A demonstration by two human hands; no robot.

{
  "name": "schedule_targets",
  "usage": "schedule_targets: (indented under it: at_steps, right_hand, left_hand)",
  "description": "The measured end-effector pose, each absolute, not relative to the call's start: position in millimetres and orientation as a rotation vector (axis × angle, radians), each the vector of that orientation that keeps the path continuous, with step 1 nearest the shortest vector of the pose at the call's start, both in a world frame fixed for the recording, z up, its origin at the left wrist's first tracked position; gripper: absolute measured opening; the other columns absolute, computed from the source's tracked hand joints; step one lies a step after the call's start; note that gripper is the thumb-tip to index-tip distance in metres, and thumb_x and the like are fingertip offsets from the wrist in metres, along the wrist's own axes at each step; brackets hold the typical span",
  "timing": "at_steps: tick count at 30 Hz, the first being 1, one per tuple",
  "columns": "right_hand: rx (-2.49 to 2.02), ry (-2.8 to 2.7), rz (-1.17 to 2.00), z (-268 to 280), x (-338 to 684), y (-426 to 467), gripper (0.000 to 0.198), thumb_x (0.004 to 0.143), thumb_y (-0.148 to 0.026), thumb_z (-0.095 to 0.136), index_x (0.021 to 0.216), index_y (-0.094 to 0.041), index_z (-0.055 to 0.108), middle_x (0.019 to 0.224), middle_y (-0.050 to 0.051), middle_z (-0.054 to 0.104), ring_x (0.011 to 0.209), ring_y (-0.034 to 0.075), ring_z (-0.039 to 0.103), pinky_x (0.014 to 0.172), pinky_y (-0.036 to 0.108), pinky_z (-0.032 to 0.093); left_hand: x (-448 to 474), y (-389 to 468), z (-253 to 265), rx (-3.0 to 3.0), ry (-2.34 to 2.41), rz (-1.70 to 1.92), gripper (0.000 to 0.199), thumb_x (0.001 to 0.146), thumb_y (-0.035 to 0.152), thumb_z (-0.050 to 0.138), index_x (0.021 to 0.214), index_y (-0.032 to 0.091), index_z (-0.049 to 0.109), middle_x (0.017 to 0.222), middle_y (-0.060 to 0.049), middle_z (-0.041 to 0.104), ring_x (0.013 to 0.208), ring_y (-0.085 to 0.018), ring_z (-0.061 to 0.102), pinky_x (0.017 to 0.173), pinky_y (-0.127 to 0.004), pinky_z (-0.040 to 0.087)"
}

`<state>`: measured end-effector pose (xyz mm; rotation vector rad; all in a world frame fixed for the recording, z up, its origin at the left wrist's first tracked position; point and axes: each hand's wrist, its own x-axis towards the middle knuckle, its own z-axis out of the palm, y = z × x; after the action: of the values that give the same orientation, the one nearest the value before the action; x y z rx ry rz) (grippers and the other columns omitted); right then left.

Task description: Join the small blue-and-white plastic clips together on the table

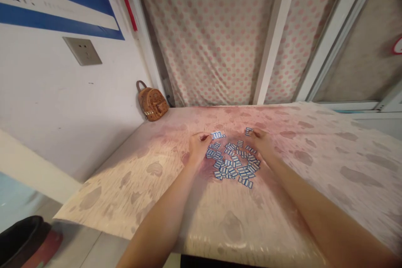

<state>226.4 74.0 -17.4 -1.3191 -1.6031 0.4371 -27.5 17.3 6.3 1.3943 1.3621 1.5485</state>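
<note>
On the tablecloth lies a loose pile of small white-and-blue rectangular pieces (230,167), too small to name more exactly. My left hand (198,145) is closed at the pile's far left side, thumb and fingers pinched at the end of a short row of white-and-blue pieces (216,135). At the far right of the pile, my right hand (261,139) pinches a small white-and-blue piece (248,131); whether it is one piece or a few joined together is unclear. Both forearms reach in from the near edge, one on each side of the pile.
A patterned tablecloth (153,192) covers the table. At its back left corner, a small brown backpack-shaped pouch (153,102) leans near the wall. Behind the table hangs a dotted curtain (213,37). A dark-rimmed bin (28,238) stands on the floor at lower left.
</note>
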Motion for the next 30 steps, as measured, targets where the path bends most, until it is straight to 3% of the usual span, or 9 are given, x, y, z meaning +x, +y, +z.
schedule_targets:
  at_steps: [5, 9, 18, 30]
  right_hand:
    - [-1.147, -1.448, 0.609, 11, 221, 53, 0.024, 0.079, -0.046, 0.057, 0.083, -0.023, 0.052, 0.066, 0.000, 0.064, 0.059, 0.018, 0.061, 0.059, 0.029, 0.048]
    - [-1.157, -1.769, 0.555, 32, 198, 16, 0.019, 0.089, -0.035, 0.046, 0.089, -0.022, 0.061, 0.069, 0.000, 0.065, 0.062, 0.017, 0.061, 0.059, 0.027, 0.044]
    - [-1.263, -1.911, 0.285, 33, 177, -6, 0.012, 0.087, -0.030, 0.051, 0.082, -0.023, 0.059, 0.071, 0.001, 0.066, 0.068, 0.018, 0.060, 0.060, 0.027, 0.038]
    - [-1.296, -1.911, 0.223, 31, 177, -7, 0.013, 0.089, -0.032, 0.055, 0.079, -0.023, 0.057, 0.068, 0.000, 0.064, 0.062, 0.017, 0.058, 0.058, 0.027, 0.034]
  left_hand:
    - [-20, 11, 12, 1.400, 1.292, 1.536, 0.014, 0.075, 0.026, 0.068, 0.076, 0.015, 0.076, 0.070, -0.004, 0.074, 0.061, -0.015, 0.064, 0.057, -0.022, 0.044]
    - [-13, 4, 18, 1.471, 1.261, 1.500, 0.012, 0.075, 0.024, 0.069, 0.073, 0.015, 0.076, 0.070, -0.005, 0.073, 0.062, -0.014, 0.063, 0.058, -0.022, 0.045]
    - [-8, -2, 21, 1.489, 1.154, 1.387, 0.015, 0.076, 0.027, 0.071, 0.076, 0.014, 0.077, 0.070, -0.006, 0.073, 0.059, -0.014, 0.063, 0.058, -0.023, 0.048]
    - [-7, -2, 16, 1.484, 1.096, 1.316, 0.022, 0.076, 0.035, 0.075, 0.082, 0.014, 0.078, 0.072, -0.006, 0.073, 0.062, -0.015, 0.065, 0.063, -0.025, 0.051]
